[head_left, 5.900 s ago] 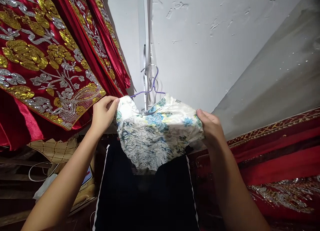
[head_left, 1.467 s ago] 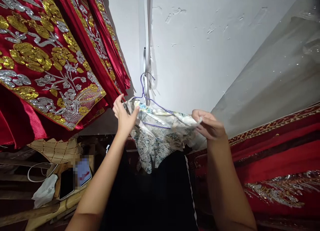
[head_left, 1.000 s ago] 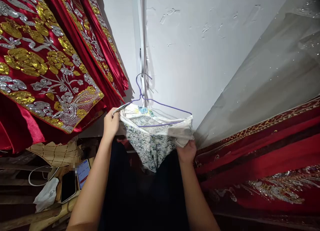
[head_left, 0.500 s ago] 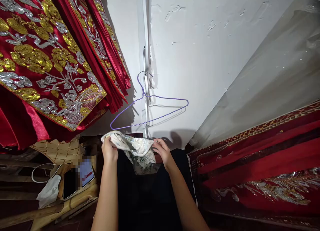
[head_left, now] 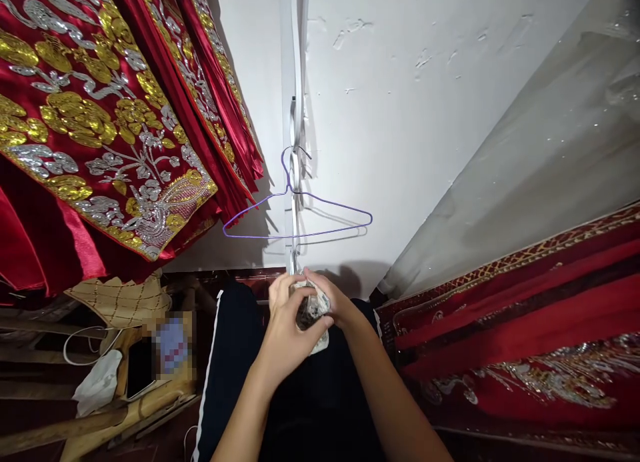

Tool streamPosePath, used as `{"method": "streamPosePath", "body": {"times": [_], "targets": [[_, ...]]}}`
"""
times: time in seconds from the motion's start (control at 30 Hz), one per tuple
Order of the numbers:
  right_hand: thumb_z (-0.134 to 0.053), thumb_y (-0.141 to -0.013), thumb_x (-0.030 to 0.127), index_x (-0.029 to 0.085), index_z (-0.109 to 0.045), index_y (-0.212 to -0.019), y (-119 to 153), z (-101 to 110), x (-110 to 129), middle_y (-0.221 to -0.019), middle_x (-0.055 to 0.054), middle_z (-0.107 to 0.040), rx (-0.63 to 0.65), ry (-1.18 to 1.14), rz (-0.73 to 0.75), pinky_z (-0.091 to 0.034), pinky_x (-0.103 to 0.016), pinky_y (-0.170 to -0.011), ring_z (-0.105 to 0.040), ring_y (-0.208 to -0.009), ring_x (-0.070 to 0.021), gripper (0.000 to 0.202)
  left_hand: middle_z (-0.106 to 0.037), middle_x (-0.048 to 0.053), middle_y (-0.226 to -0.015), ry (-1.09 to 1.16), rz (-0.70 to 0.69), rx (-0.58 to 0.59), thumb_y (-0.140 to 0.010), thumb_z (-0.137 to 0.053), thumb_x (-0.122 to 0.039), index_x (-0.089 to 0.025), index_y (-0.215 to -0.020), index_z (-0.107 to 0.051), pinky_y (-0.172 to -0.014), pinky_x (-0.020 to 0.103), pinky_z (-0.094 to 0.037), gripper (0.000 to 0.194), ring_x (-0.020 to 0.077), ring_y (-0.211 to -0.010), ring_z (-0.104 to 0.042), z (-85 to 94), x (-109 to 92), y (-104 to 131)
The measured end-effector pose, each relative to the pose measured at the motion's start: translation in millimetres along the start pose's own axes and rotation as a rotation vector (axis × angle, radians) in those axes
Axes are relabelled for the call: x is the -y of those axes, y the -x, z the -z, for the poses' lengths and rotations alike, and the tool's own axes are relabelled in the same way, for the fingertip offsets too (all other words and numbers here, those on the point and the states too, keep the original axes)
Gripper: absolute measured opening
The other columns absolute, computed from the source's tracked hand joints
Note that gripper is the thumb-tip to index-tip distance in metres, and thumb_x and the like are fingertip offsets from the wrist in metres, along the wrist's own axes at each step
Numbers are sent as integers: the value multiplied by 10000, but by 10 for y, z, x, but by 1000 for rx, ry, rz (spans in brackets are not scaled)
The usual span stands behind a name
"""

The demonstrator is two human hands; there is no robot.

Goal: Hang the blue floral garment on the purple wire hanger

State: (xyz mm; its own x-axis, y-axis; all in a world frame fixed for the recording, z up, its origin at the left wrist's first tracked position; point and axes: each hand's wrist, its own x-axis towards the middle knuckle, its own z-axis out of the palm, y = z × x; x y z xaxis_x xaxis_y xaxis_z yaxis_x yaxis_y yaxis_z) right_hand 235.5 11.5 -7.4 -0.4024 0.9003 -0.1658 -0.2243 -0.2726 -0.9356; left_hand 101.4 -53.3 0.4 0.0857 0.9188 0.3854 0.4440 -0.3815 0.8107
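Note:
A cream cloth with a floral print (head_left: pixel 319 306) is bunched into a small bundle over my lap; what kind of piece it is, I cannot make out. My left hand (head_left: pixel 287 322) curls around its left side, thumb and fingers bent over it. Against the far right side of the bundle lies my right hand (head_left: pixel 334 299), its fingers partly hidden by the cloth and the other hand. Just beyond both hands, a purple wire hanger (head_left: pixel 330 233) hangs bare in front of the white wall.
Red garments with gold and silver sequins (head_left: pixel 75 119) hang at the upper left. Below them, a bamboo chair (head_left: pixel 150 405) holds a phone (head_left: pixel 141 367) and a crumpled white tissue (head_left: pixel 99 382). More red embroidered fabric (head_left: pixel 500 339) lies on the right beneath clear plastic sheeting (head_left: pixel 525 149).
My hands have come together from wide apart, my left hand moving right. The cloth, stretched between them before, is now gathered into a bundle. The hanger has swung slightly.

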Motion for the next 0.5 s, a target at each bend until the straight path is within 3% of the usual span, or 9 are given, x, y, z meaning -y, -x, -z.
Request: {"method": "streamPosePath", "body": {"times": [0.1,0.17,0.23,0.27,0.33,0.43,0.5], "targets": [[-728,-817,484,202,-716,-849,36,27,287,-756,-13,-652,204,209,-60,-467,-282,-702,-588,-726,-168,284,-456,110,-1491,56,-5,-72,-957,-579,-405,-281,-1385,-494,-1206,502,-274,453,285,-1449,-341,144,113,-91],[-751,-798,410,192,-703,-794,66,48,504,-702,5,-628,424,447,-72,-425,-271,-615,-539,-638,-142,224,-559,115,-1399,206,32,93,-1014,-437,-468,-242,-1377,-507,-1160,460,-356,434,271,-1343,-483,222,258,-186],[-723,-805,348,178,-702,-765,105,83,734,-685,4,-628,521,640,-31,-401,-267,-575,-522,-602,-131,176,-703,94,-1112,311,95,338,-993,-438,-540,-209,-1102,-672,-1052,422,-460,420,274,-1100,-635,286,406,-274],[-683,-817,315,175,-712,-771,124,112,842,-689,-3,-637,478,704,9,-395,-267,-561,-520,-589,-130,151,-724,74,-939,321,130,423,-946,-524,-565,-206,-920,-701,-1009,411,-485,401,271,-968,-669,322,472,-310],[-595,-812,240,182,-752,-865,140,192,1004,-690,-11,-647,236,778,117,-375,-267,-530,-504,-554,-129,175,-684,29,-686,283,196,477,-771,-757,-530,-224,-669,-663,-981,410,-494,335,258,-770,-678,419,587,-363],[-552,-717,165,213,-740,-1139,35,338,1038,-727,-17,-661,-191,750,304,-383,-277,-542,-510,-560,-146,464,-636,-9,-545,165,259,379,-545,-902,-408,-257,-567,-630,-938,413,-497,312,245,-608,-651,654,722,-425],[-556,-674,166,216,-710,-1214,-135,418,920,-807,-35,-690,-329,680,388,-436,-302,-622,-561,-646,-182,564,-632,-7,-523,35,235,309,-513,-904,-395,-267,-556,-631,-860,392,-498,304,241,-546,-622,833,796,-467]]}}
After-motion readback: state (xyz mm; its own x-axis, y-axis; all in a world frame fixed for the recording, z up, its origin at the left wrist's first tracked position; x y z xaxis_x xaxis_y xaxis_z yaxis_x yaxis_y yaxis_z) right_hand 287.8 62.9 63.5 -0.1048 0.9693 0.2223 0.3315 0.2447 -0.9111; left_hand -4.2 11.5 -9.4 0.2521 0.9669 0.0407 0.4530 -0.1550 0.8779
